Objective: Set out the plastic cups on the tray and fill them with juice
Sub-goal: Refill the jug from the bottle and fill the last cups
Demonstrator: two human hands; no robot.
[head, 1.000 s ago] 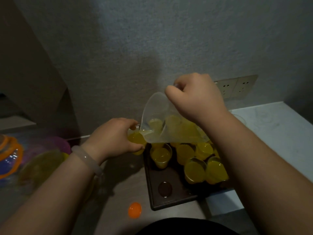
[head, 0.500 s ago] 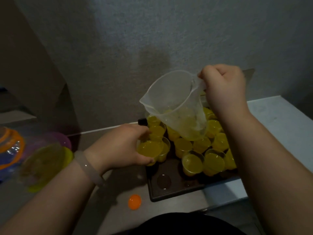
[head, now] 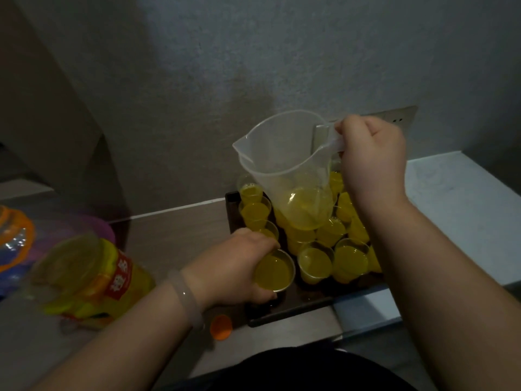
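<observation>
Your left hand [head: 236, 266] gripped a filled plastic cup [head: 273, 273] from its left side, fingers and thumb curled round its wall, over the near left corner of the dark tray [head: 296, 309]. Your hand hid the cup's base, so I could not tell whether it stood on the tray. A pale bracelet [head: 186, 297] sat on that wrist.

Your right hand [head: 369, 156] was closed in a fist round the handle of a clear measuring jug [head: 284, 165]. You held the jug in the air above the far half of the tray, close to upright, with its spout pointing left. Only a shallow pool of yellow juice [head: 301, 214] lay in its bottom.

The other filled cups [head: 349, 261] stood packed together on the tray, rims touching or nearly so, from the far left corner across to the right side. The tray lay on the counter [head: 174, 235], with its far edge near the wall [head: 253, 66].

Left of the tray, well apart from it, a juice bottle [head: 84, 280] with a yellow and red label lay tilted and blurred. A small orange cap [head: 221, 327] rested on the counter just beside the tray's near left corner. A wall socket [head: 394, 117] showed behind your right hand.
</observation>
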